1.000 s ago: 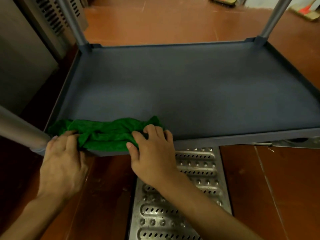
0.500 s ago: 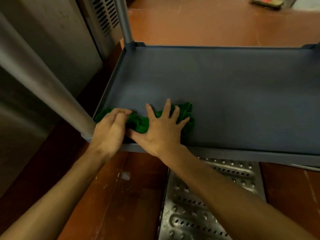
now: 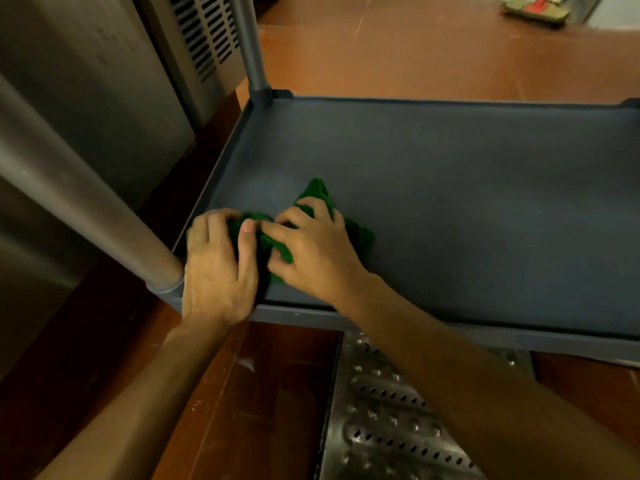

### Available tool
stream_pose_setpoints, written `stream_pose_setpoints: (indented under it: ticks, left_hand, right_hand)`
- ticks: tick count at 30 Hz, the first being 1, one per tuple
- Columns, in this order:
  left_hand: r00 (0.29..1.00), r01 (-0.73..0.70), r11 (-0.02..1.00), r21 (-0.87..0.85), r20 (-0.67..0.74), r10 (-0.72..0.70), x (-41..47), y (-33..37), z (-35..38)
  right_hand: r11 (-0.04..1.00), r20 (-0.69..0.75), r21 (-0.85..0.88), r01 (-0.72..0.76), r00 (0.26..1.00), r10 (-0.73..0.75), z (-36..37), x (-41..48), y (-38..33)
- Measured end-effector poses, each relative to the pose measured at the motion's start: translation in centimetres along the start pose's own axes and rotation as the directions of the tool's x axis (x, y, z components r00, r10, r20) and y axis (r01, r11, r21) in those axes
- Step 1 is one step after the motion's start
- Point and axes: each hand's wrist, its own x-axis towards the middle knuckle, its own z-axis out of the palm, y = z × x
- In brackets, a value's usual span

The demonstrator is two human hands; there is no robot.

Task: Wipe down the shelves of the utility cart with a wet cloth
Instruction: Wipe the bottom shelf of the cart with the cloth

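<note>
Cloth (image 3: 360, 233), green, bunched on cart shelf (image 3: 467, 202) near its front-left corner; left hand (image 3: 216, 268) fingers grip one end; right hand (image 3: 311, 247) fingers curl over the other, likely gathering a firmer wiping pad.

The crumpled green cloth (image 3: 360, 237), at 9 o'clock on the shelf, looks soft, napped and matt. The dark blue-grey plastic cart shelf (image 3: 467, 202) is smooth and matt (a slightly paler patch lies just beyond the cloth). The round grey metal post (image 3: 86, 202) at 9 o'clock is dull satin. The perforated steel floor grate (image 3: 381, 410) at 6 o'clock is shiny and embossed. The red-brown floor tiles (image 3: 398, 57) at 12 o'clock show a low gloss.
</note>
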Motion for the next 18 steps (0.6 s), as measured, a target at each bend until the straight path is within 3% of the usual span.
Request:
stream_pose_setpoints:
  ticks: [2, 8, 13, 16, 18]
  left_hand:
    - [1.0, 0.0, 1.0, 0.02, 0.005, 0.0, 0.0, 0.1, 0.0]
    - [0.998, -0.037, 0.997, 0.061, 0.058, 0.034, 0.1, -0.3, -0.2]
    - [0.997, -0.023, 0.994, 0.105, 0.077, 0.015, -0.1, -0.2, -0.2]
    - [0.998, -0.014, 0.982, 0.19, 0.057, 0.003, -0.7, 1.3, 0.3]
    - [0.996, -0.078, 0.984, 0.159, 0.06, 0.069, -1.8, 3.9, 1.2]
  right_hand:
    - [1.0, -0.031, -0.022, -0.006, 0.999, 0.005, -0.6, 0.2, 2.3]
    - [0.945, 0.018, -0.173, -0.279, 0.958, 0.286, -5.8, -1.7, 11.4]
    - [0.807, -0.078, -0.253, -0.534, 0.843, 0.533, -11.0, -7.3, 18.1]
    - [0.731, -0.134, -0.211, -0.649, 0.76, 0.636, -12.3, -10.3, 19.0]
    - [0.7, -0.124, -0.192, -0.688, 0.724, 0.678, -12.2, -10.8, 18.3]
